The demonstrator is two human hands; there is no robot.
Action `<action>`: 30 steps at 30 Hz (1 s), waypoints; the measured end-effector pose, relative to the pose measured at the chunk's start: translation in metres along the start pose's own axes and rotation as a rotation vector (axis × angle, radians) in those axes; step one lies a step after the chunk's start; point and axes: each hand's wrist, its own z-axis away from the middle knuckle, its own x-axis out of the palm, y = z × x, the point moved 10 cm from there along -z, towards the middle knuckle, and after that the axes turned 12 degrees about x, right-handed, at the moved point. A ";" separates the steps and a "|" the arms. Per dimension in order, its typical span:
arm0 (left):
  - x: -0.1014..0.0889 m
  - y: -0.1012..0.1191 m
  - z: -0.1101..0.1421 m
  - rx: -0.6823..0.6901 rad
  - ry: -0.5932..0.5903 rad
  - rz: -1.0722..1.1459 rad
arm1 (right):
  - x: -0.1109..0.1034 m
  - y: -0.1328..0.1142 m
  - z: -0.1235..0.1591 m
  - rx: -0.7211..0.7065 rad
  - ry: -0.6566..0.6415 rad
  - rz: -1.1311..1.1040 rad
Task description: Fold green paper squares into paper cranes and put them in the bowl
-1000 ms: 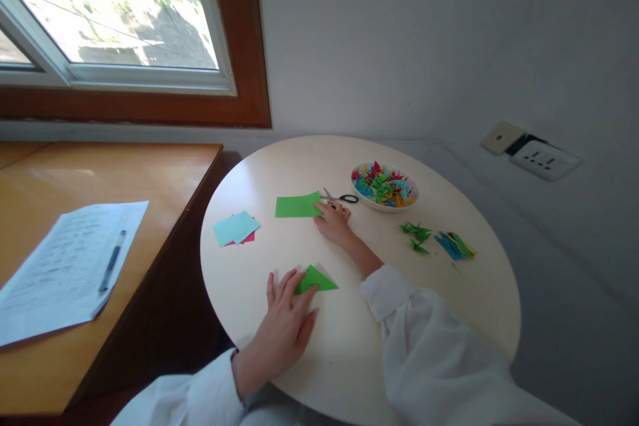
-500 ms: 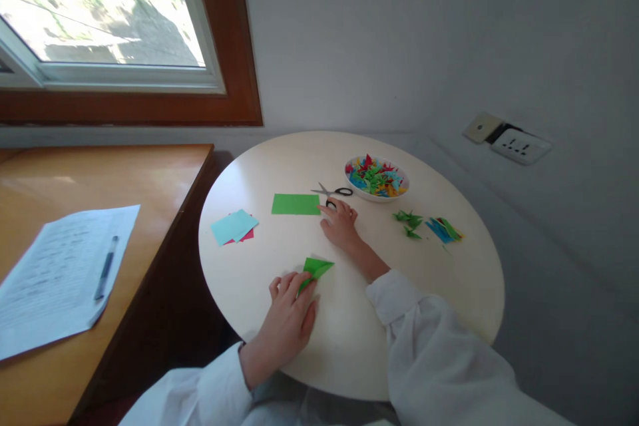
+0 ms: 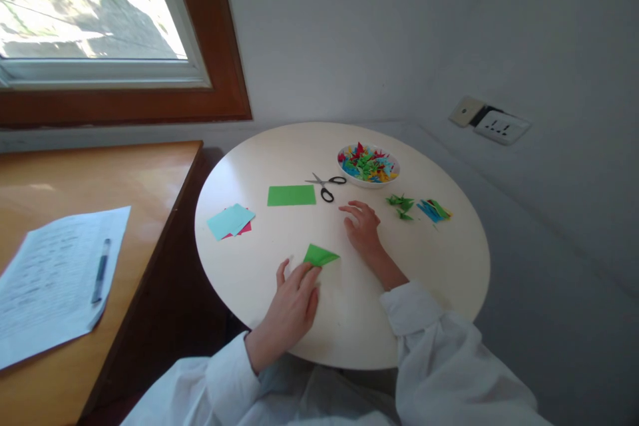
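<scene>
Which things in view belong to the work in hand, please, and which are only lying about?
Work, probably:
folded green paper, touched by left hand
flat green sheet
scissors
blue sheets
bowl of paper pieces

Apparently lying about:
pen
written pages

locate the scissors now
In the head view, the scissors lie on the round table beyond the right hand, right of the green rectangle and left of the bowl.
</scene>
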 end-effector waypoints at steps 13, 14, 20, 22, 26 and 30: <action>0.005 0.001 0.000 -0.017 -0.061 -0.021 | -0.003 0.009 -0.006 0.060 -0.006 -0.095; 0.006 0.001 0.000 -0.015 -0.062 -0.036 | -0.003 0.009 -0.006 0.060 -0.010 -0.097; 0.006 -0.001 0.000 -0.010 -0.038 -0.069 | -0.001 0.008 -0.005 0.051 -0.016 -0.090; 0.006 -0.002 0.000 -0.013 -0.031 -0.061 | -0.001 0.008 -0.004 0.044 -0.014 -0.094; 0.004 -0.007 -0.001 -0.025 0.006 -0.021 | -0.002 0.004 -0.003 0.006 -0.019 -0.132; 0.004 -0.013 -0.006 -0.048 0.006 -0.015 | -0.004 -0.005 0.000 -0.079 -0.058 -0.249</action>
